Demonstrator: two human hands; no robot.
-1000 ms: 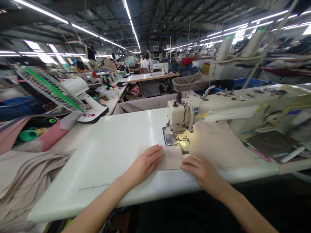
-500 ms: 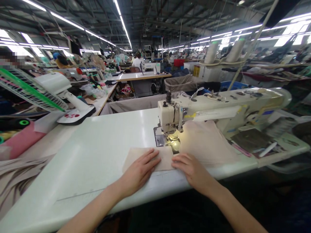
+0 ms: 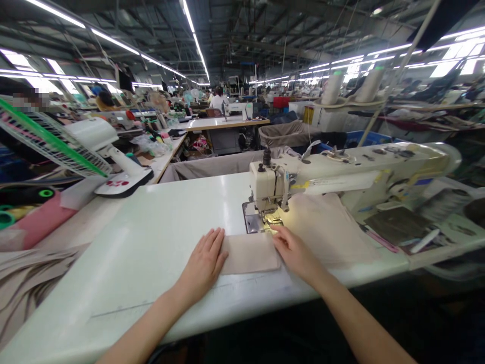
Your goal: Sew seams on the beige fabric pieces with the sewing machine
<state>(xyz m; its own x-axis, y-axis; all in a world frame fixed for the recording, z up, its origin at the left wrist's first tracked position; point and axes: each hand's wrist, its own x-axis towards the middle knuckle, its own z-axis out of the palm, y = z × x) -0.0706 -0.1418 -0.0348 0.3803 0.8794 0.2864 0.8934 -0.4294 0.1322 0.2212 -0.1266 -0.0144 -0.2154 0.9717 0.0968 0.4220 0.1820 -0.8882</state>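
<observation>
A small rectangular beige fabric piece [image 3: 250, 254] lies on the pale sewing table in front of the sewing machine [image 3: 267, 189]. My left hand [image 3: 203, 260] rests flat on its left end, fingers stretched out. At the far right corner of the piece, my right hand [image 3: 293, 253] has its index finger extended close to the lit presser foot [image 3: 273, 220]. Its other fingers are curled in at the fabric edge, and the thumb is partly hidden. To the right, a larger beige fabric panel [image 3: 329, 230] spreads under the machine arm.
A white fan [image 3: 125, 174] with a green-striped guard stands at left, near a pink roll [image 3: 36, 220] and striped fabric [image 3: 26, 288]. Right of the machine lie a dark cloth [image 3: 394, 222] and a pink-handled tool [image 3: 382, 239]. Thread cones [image 3: 333, 87] stand behind.
My left hand has slid left to the end of the fabric piece. My right hand has moved up toward the presser foot. The view has shifted slightly.
</observation>
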